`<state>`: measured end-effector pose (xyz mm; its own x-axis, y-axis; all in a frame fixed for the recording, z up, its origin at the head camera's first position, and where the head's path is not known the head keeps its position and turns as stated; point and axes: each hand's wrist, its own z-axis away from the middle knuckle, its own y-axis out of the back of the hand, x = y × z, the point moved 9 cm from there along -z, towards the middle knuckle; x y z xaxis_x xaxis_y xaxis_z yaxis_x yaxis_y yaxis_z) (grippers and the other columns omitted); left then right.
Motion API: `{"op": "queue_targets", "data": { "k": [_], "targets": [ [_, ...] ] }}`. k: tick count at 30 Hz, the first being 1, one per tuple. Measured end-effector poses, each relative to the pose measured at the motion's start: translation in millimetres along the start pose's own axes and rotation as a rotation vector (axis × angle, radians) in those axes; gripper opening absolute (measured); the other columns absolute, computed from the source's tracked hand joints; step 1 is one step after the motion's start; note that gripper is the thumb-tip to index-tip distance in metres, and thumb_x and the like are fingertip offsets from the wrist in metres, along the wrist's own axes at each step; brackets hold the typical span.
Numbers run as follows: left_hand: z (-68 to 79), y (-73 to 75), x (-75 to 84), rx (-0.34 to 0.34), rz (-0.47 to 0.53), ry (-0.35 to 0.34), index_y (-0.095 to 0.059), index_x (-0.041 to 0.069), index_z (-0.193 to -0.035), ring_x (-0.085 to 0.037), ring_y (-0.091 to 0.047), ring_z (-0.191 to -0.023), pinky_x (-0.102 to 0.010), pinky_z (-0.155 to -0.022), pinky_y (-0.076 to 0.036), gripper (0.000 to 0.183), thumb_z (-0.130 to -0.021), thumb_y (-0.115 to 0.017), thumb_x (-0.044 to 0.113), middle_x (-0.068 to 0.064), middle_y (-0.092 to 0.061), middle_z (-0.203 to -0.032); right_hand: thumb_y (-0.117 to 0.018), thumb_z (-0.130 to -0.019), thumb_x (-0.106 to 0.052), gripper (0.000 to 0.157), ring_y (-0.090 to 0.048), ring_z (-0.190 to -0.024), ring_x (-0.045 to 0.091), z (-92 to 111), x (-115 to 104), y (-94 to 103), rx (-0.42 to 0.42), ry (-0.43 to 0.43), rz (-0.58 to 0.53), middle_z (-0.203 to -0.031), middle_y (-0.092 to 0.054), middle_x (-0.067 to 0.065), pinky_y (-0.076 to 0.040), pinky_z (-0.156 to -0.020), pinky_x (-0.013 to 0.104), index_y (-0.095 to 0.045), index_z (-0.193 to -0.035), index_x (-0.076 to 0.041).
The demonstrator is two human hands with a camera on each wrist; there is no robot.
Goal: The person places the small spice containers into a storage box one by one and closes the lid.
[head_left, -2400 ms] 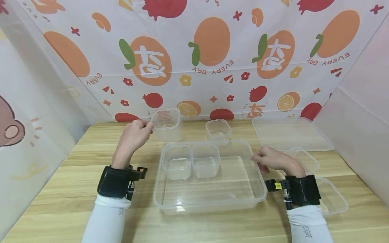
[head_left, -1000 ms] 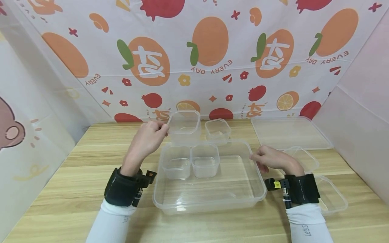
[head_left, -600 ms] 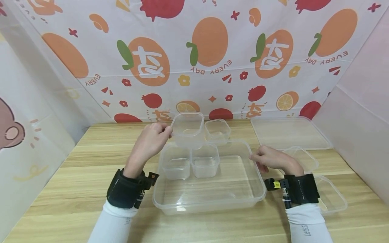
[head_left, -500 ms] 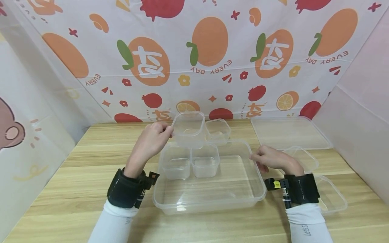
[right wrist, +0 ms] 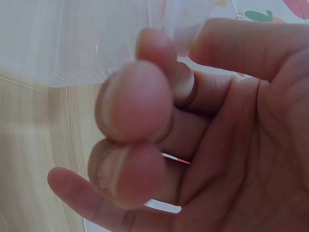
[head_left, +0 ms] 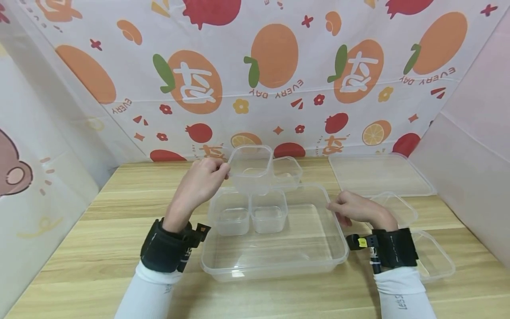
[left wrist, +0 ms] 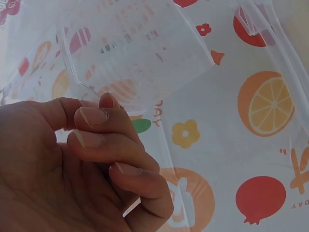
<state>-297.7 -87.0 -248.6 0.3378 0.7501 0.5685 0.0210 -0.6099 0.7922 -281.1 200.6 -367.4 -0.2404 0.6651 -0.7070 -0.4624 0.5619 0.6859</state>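
Observation:
My left hand (head_left: 201, 181) pinches the left rim of a clear square plastic container (head_left: 251, 170), thumb against fingers. This container is held up, upright, behind the rear edge of a large clear plastic box (head_left: 275, 270); it appears empty. Inside the box's back left part, two small clear containers (head_left: 232, 221) stand side by side. My right hand (head_left: 360, 208) holds the box's right rim between thumb and fingers. In the left wrist view, the held container (left wrist: 145, 53) extends beyond the fingertips (left wrist: 91, 116). The box wall (right wrist: 111, 38) shows beside the right hand in the right wrist view.
Behind the box stands another small clear container (head_left: 288, 170), partly overlapped by the held one. A large flat lid (head_left: 382, 175) lies at the back right. Two smaller lids (head_left: 432, 257) lie on the right. A fruit-print cloth (head_left: 275, 102) hangs along the table's back edge.
My left hand has carried the square container rightward, from left of the box to behind its small containers, rising slightly at the end. My right hand has stayed at the box's right rim.

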Motion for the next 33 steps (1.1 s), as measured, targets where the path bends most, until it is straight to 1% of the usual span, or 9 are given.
{"op": "queue_targets", "data": {
  "k": [13,23,28,33],
  "targets": [
    [-3.6,-5.1,18.4,-0.017,-0.002,-0.036,-0.062,0.007,-0.076,-0.023,-0.038,-0.048,-0.03,-0.045,-0.029,0.029,-0.091,-0.04,0.018,-0.006,-0.044,-0.057,-0.043,-0.093,-0.014,0.045,-0.042,-0.041,0.015,0,0,0.2,-0.001,0.007,0.001,-0.044,-0.046,0.0,-0.031,-0.043,0.024,-0.054,-0.05,-0.004],
    [-5.5,-13.7,32.8,-0.045,0.027,-0.035,-0.061,0.009,-0.074,-0.022,-0.036,-0.044,-0.028,-0.04,-0.025,0.028,-0.091,-0.042,0.019,-0.004,-0.039,-0.053,-0.043,-0.092,-0.014,0.045,-0.041,-0.041,0.013,0,1,-0.6,-0.001,-0.006,-0.011,-0.044,-0.046,0.0,-0.032,-0.043,0.024,-0.054,-0.05,-0.003],
    [-7.1,-19.2,37.5,-0.058,0.017,-0.038,-0.062,0.008,-0.076,-0.022,-0.036,-0.045,-0.028,-0.041,-0.025,0.027,-0.091,-0.041,0.019,-0.004,-0.042,-0.055,-0.045,-0.092,-0.013,0.043,-0.042,-0.041,0.016,1,-1,-0.6,-0.006,0.01,-0.02,-0.044,-0.046,0.0,-0.032,-0.042,0.025,-0.054,-0.051,0.0],
    [-8.8,-23.2,42.4,-0.054,0.016,-0.05,-0.062,0.01,-0.076,-0.022,-0.037,-0.046,-0.028,-0.041,-0.026,0.027,-0.091,-0.041,0.019,-0.004,-0.045,-0.056,-0.044,-0.092,-0.015,0.044,-0.042,-0.042,0.015,0,0,0.0,-0.003,-0.001,-0.011,-0.045,-0.045,0.0,-0.033,-0.043,0.025,-0.054,-0.051,-0.003]
  ]
}}
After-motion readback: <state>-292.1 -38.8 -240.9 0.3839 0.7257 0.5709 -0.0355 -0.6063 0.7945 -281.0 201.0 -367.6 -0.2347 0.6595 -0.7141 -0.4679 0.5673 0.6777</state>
